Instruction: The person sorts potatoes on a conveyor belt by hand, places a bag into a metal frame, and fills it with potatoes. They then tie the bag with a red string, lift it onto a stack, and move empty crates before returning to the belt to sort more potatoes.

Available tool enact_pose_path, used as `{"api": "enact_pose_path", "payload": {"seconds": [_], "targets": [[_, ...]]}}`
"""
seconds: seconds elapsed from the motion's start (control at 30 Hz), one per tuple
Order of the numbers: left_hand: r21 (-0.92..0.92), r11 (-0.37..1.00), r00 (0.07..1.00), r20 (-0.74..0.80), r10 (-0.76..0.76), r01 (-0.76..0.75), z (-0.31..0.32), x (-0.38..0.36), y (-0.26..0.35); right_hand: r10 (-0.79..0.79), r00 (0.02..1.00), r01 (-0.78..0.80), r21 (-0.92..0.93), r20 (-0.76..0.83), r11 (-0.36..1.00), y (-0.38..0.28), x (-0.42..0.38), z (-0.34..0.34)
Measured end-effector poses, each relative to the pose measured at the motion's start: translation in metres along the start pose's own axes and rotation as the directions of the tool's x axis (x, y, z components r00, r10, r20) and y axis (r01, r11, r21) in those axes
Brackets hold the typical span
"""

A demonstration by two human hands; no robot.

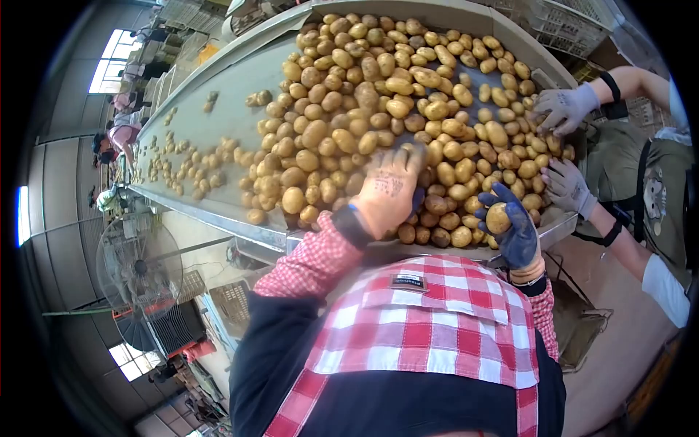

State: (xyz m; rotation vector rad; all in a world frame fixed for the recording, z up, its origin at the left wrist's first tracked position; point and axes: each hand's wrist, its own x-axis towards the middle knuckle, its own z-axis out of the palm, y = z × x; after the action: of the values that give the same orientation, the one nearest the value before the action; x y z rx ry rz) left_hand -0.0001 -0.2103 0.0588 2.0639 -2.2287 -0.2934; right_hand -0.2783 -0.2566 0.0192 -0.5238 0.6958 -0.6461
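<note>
A large heap of potatoes point(313, 135) covers a sloping metal sorting table. My left hand point(389, 186), in an orange glove with dark fingertips and printing on its back, reaches palm down over the heap. Its fingers are stretched onto the potatoes and slightly blurred, with the thumb apart; anything under the palm is hidden. Near the table's front edge, my right hand point(518, 237), in a navy-coated glove, is turned palm up. Its fingers curl round a single potato point(499, 218).
Across the right end, a co-worker's grey-gloved hands point(568, 109) touch the potatoes. The metal table rim point(255, 231) runs along my side. Loose potatoes point(193, 166) lie farther left. A large fan point(140, 266) stands at left, and plastic crates point(568, 25) sit behind the table.
</note>
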Motion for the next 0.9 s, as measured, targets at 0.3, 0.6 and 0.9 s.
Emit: {"api": "enact_pose_path", "payload": {"seconds": [0.3, 0.6, 0.9], "targets": [[0.292, 0.851, 0.897, -0.065, -0.437, 0.436, -0.055, 0.005, -0.113, 0.019, 1.0, -0.019, 0.046, -0.011, 0.999, 0.006, 0.0, -0.007], [-0.186, 0.975, 0.977, -0.155, -0.147, 0.118, -0.002, 0.023, -0.035, 0.052, 0.982, -0.066, 0.068, 0.184, 0.995, 0.016, 0.019, 0.012], [-0.536, 0.81, 0.971, -0.098, 0.22, -0.237, -0.051, -0.012, 0.039, 0.187, 0.974, -0.211, 0.211, 0.13, 0.954, 0.017, 0.02, 0.015]]}}
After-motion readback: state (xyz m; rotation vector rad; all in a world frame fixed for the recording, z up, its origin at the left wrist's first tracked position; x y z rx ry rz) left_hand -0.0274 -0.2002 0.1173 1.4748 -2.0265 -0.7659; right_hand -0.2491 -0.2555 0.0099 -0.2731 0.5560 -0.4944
